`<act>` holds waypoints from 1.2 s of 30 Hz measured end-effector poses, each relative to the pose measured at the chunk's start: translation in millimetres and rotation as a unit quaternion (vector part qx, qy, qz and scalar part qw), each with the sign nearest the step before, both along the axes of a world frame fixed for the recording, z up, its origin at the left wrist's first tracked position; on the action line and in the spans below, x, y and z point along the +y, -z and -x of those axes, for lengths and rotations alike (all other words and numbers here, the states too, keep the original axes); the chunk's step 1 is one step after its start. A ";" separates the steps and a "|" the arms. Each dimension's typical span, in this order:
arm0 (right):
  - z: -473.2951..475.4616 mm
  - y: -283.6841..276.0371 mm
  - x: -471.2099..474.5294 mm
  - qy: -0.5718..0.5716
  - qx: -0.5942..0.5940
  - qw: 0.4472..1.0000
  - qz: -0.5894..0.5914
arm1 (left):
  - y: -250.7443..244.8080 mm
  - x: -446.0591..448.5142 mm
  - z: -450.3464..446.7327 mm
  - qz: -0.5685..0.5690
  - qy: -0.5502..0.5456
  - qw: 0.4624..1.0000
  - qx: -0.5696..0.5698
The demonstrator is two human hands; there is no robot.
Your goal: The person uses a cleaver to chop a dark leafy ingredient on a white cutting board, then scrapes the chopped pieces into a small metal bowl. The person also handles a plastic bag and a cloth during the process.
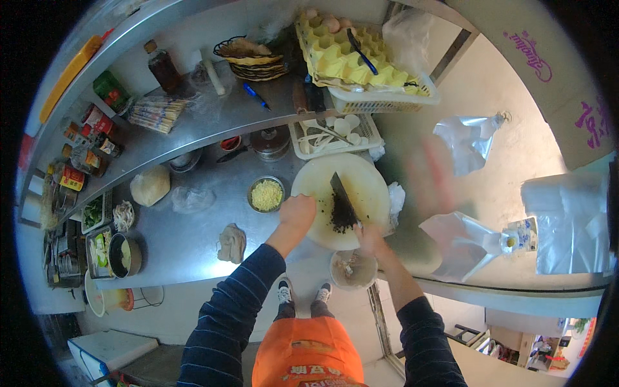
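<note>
A round white chopping board (309, 179) lies on the metal counter, stained yellowish in places. My right hand (371, 239) grips the handle of a cleaver (344, 189), whose dark blade reaches across the board. Against the blade's left side lies a heap of finely chopped dark food (340, 217), with loose bits scattered around it. My left hand (297, 213) is closed in a fist at the board's left edge; whether anything is inside it cannot be told. Just beyond that fist stands a metal bowl (266, 194) of minced pale yellow food.
A bin (353, 271) stands below the counter's front edge. Behind the board is a white basket (338, 138) of scoops and spoons, under a shelf (217, 126) holding bottles and an egg tray. A cloth (232, 243) and pots lie leftward; plastic bags (466, 246) hang on the right.
</note>
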State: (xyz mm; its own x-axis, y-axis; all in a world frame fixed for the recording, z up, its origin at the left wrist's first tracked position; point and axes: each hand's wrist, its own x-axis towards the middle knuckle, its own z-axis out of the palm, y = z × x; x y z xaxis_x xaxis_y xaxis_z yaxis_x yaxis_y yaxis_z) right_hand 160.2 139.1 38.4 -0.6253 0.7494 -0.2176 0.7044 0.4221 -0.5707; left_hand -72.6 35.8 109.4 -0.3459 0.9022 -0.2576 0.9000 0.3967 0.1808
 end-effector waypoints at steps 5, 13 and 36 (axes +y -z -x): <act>-4.3 39.8 -10.3 -0.023 -0.057 0.997 0.039 | -4.6 1.9 -2.6 -0.010 -0.013 1.000 0.012; -3.5 58.7 -27.9 0.018 -0.026 0.997 0.071 | -9.6 10.3 -8.2 -0.018 0.020 0.999 0.025; -16.3 34.0 15.0 -0.029 -0.092 0.991 0.093 | -0.2 6.4 2.5 -0.009 0.001 1.000 0.013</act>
State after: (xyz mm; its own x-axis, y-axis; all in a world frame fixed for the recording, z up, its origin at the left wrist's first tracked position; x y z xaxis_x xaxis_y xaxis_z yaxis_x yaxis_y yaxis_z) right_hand 176.6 154.1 4.4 -0.6031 0.6497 -0.4628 0.7813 0.3642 -0.5069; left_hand -75.1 42.3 109.6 -0.3501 0.9075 -0.2320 0.9056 0.3913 0.1636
